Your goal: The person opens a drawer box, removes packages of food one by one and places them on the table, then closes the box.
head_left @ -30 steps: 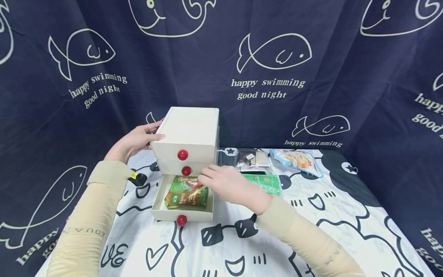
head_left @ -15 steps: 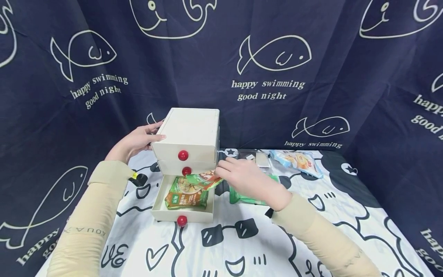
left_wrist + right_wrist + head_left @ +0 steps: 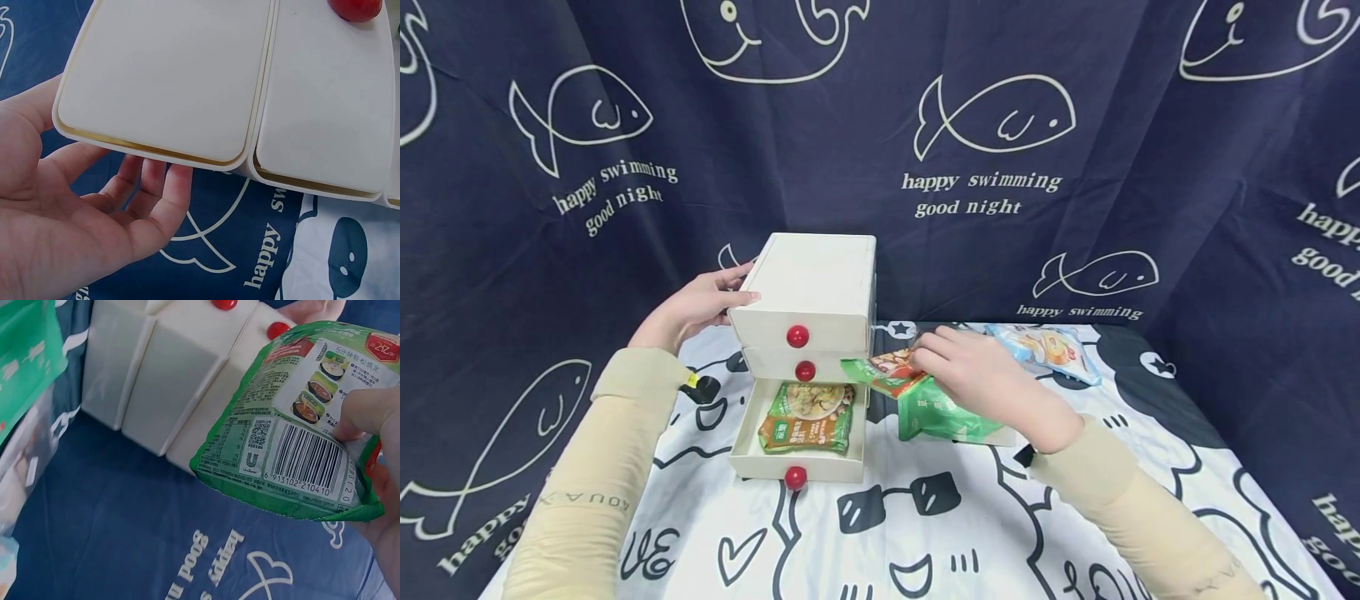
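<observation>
My left hand (image 3: 696, 304) rests at the upper left edge of a white drawer cabinet (image 3: 820, 267). The left wrist view shows fingertips (image 3: 178, 178) touching the cabinet's side wall. My right hand (image 3: 981, 375) pinches a green and orange food packet (image 3: 887, 371) by one end, right of the cabinet. Its printed back, with a barcode and small dish pictures, faces the right wrist view. The bottom drawer (image 3: 741, 446) is pulled out. In it lies a similar food packet (image 3: 808, 417) with a picture of a bowl.
Beneath my right hand lies a green bag (image 3: 943, 417). Farther back is a blue and white snack bag (image 3: 1052, 350), and a clear packet (image 3: 25, 469) shows in the right wrist view. The upper drawers have red knobs (image 3: 797, 336). A dark curtain (image 3: 850, 150) hangs behind.
My right hand has lifted one food packet out of the bottom drawer and carried it to the right. The other packet in the drawer is uncovered. My left hand has stayed on the cabinet.
</observation>
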Demonstrator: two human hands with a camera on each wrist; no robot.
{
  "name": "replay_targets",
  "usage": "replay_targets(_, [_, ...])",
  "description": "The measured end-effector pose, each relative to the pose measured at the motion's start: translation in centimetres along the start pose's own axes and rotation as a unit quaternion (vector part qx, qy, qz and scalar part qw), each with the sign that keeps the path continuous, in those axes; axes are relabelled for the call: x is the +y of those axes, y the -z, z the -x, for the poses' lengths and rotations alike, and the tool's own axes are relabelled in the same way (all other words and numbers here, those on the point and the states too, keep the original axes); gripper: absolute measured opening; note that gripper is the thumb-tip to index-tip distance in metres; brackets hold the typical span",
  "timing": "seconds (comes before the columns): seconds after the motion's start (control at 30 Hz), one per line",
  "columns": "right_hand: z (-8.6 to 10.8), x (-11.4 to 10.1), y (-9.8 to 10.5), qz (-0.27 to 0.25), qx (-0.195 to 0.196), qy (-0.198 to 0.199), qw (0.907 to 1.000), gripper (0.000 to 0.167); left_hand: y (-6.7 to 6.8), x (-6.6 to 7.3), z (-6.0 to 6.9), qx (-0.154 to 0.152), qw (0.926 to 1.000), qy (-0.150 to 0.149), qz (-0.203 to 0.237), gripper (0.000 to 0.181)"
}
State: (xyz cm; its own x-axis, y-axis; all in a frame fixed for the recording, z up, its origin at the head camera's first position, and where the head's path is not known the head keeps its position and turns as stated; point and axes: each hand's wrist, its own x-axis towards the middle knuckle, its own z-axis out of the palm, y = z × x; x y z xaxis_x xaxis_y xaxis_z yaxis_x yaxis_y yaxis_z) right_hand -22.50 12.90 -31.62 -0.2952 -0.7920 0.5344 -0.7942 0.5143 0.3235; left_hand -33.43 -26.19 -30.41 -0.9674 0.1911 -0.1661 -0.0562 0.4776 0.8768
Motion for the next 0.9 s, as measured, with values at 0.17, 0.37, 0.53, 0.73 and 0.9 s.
replay_targets(0.17, [1.5,1.2,0.4,0.009,-0.002,-0.019,0.9998,0.023,0.0,0.1,0.0,0.001,1.0,-0.001,-0.001,0.079])
replay_targets(0.37, [3.4,2.3,0.8,0.007,0.021,-0.032,0.9992,0.018,0.0,-0.1,-0.1,0.003,1.0,0.001,-0.003,0.08])
replay_targets(0.53, [4.8,3.1,1.0,0.029,0.069,-0.035,0.9966,0.016,0.1,-0.1,-0.1,0.001,1.0,-0.001,0.001,0.08])
replay_targets(0.73, [6.7,4.1,1.5,0.041,0.08,-0.048,0.9947,0.021,0.0,-0.1,0.0,0.0,1.0,-0.001,0.002,0.079])
replay_targets(0.9, [8.6,4.9,1.8,0.049,0.076,-0.066,0.9937,0.024,0.0,-0.1,0.0,-0.003,1.0,-0.002,0.005,0.079])
